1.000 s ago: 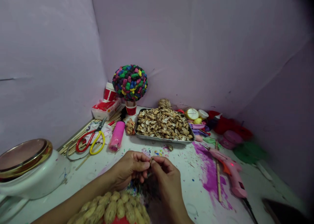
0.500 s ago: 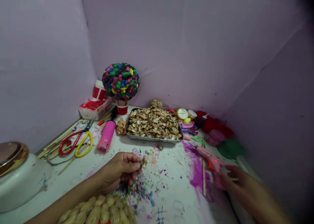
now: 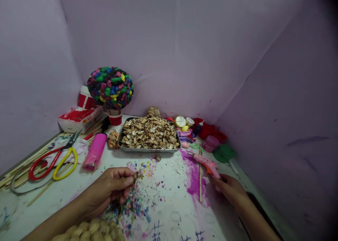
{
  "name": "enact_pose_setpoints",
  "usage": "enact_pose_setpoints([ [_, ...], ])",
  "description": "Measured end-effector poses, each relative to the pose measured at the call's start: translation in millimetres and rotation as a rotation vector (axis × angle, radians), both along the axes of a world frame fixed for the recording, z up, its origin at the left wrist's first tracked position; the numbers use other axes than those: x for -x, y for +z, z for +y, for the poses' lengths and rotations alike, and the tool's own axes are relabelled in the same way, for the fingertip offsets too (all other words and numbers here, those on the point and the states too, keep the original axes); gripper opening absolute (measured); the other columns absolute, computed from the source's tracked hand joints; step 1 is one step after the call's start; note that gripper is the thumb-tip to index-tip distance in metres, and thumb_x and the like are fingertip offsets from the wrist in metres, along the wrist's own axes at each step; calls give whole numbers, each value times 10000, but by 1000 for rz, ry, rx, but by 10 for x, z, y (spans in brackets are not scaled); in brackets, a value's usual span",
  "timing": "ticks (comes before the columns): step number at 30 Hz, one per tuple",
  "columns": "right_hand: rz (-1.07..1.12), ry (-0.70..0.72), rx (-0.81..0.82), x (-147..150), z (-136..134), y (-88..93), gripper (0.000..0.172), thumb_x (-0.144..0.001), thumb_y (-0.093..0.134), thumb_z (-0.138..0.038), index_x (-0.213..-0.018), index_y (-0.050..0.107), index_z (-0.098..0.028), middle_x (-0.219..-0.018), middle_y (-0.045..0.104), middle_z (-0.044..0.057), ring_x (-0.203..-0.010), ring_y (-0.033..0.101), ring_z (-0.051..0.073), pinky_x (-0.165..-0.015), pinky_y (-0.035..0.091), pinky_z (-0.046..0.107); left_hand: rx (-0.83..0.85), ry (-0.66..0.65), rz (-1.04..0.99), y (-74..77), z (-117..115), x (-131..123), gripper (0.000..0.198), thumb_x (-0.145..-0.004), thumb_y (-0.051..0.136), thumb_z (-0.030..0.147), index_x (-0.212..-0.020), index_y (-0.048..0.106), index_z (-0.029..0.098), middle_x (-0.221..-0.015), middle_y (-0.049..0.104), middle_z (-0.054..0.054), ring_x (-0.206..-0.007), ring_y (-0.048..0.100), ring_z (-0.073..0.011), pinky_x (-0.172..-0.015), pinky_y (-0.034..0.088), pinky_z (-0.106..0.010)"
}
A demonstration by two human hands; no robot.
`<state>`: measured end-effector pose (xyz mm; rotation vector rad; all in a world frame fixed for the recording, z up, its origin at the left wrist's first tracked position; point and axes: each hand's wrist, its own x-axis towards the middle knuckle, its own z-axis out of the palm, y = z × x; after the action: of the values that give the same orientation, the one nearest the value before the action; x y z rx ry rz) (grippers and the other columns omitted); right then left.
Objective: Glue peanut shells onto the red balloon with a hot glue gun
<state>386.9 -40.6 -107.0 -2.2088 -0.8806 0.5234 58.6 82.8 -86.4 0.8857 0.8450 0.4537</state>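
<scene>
My left hand (image 3: 112, 188) rests low on the white, paint-spattered table (image 3: 169, 205), its fingers pinched on a small brown peanut shell (image 3: 135, 176). My right hand (image 3: 229, 189) lies at the right, closed around the handle of a pink hot glue gun (image 3: 205, 162) whose nozzle points toward the metal tray. A wooden stick (image 3: 200, 179) lies just left of that hand on a purple paint smear. A cluster of whole peanuts (image 3: 91, 230) on a red object sits at the bottom edge, below my left forearm.
A metal tray of peanut shells (image 3: 148, 133) stands in the middle back. A ball of coloured shells on a red cup (image 3: 111, 88) stands back left. Red-and-yellow scissors (image 3: 52, 160), a pink lighter (image 3: 94, 151), skewers and a red-white box lie left. Balloons and small pots crowd the back right.
My hands were together over the shell; the right hand has moved away to the right and taken hold of the glue gun. The view has swung to the right.
</scene>
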Motion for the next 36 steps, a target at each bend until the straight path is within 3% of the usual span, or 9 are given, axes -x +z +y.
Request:
enact_pose_setpoints([
  [5, 465, -159, -119, 25, -64, 64, 182, -631, 625, -221, -802, 604, -161, -505, 523, -51, -430, 503, 91, -431, 438, 208, 3, -1, -6, -22, 9, 7, 285, -556, 778, 322, -680, 595, 142, -447, 524, 41, -377, 408, -53, -371, 343, -162],
  [10, 700, -207, -299, 93, -120, 46, 286, -545, 740, -219, -772, 567, -197, -616, 534, -60, -538, 523, 81, -524, 489, 186, 7, 12, -11, -12, 4, 3, 277, -553, 787, 301, -684, 606, 137, -462, 531, 38, -385, 422, -54, -373, 349, -160],
  [13, 762, -165, -360, 242, -127, 49, 371, -548, 779, -286, -855, 581, -223, -698, 541, -66, -586, 509, 80, -538, 493, 177, 45, 34, -42, 0, -5, 1, 265, -552, 790, 276, -691, 619, 129, -476, 539, 32, -389, 436, -52, -377, 364, -157],
  [17, 861, 12, -349, 589, -114, 138, 409, -596, 752, -386, -935, 597, -219, -797, 608, -24, -693, 534, 115, -573, 468, 170, 139, 58, -103, -24, 4, 6, 235, -566, 777, 223, -698, 640, 83, -543, 561, 6, -419, 469, -45, -396, 395, -147],
  [20, 857, 121, -305, 901, -81, 184, 407, -623, 713, -403, -971, 596, -227, -808, 617, -8, -750, 543, 162, -609, 456, 217, 206, 66, -146, -76, 27, 23, 197, -571, 764, 196, -665, 634, 80, -565, 577, -7, -432, 497, -53, -404, 422, -151],
  [24, 736, 183, -296, 1311, 98, 171, 429, -598, 690, -380, -987, 628, -209, -549, 523, -47, -533, 477, 142, -483, 357, 221, 235, 22, -174, -130, 38, 40, 165, -589, 746, 189, -649, 626, 93, -589, 606, -21, -414, 506, -58, -380, 430, -155],
  [27, 699, 212, -286, 1585, 329, 183, 365, -582, 687, -326, -911, 639, -174, -532, 548, -49, -418, 392, 97, -416, 286, 211, 223, -87, -172, -139, 27, 41, 186, -599, 747, 224, -633, 632, 81, -545, 598, -19, -378, 500, -53, -359, 426, -145],
  [31, 701, 259, -354, 1870, 574, 252, 276, -555, 702, -222, -808, 610, -161, -600, 612, -29, -445, 469, 102, -424, 349, 214, 207, -163, -148, -139, 17, 50, 268, -559, 782, 287, -656, 655, 72, -519, 610, -29, -366, 515, -64, -338, 426, -138],
  [36, 727, 276, -378, 1974, 634, 218, 182, -599, 675, -204, -739, 563, -169, -626, 627, -11, -538, 583, 146, -529, 464, 255, 205, -170, -159, -143, 26, 54, 276, -554, 787, 304, -632, 660, 71, -528, 624, -37, -382, 535, -74, -351, 443, -146],
])
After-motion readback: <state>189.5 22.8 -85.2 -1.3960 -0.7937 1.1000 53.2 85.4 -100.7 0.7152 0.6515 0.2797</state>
